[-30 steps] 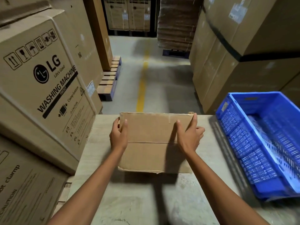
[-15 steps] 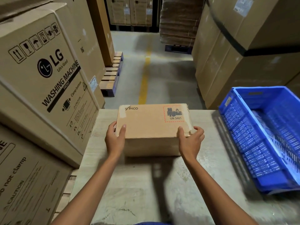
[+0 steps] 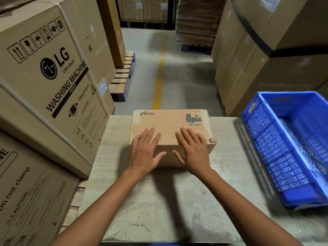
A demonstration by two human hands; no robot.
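Both hands [image 3: 168,151] shifted from box [image 3: 166,125] sides onto top, fingers flat, spread, gripping nothing.

Pale worn table [image 3: 177,201], cardboard box [image 3: 165,125] on it, blue crate [image 3: 266,139] alongside

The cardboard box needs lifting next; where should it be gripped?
Probably grip the cardboard box by its two short ends, left hand from the left, right hand from the right: it lies flat on the table, wide, both ends free.
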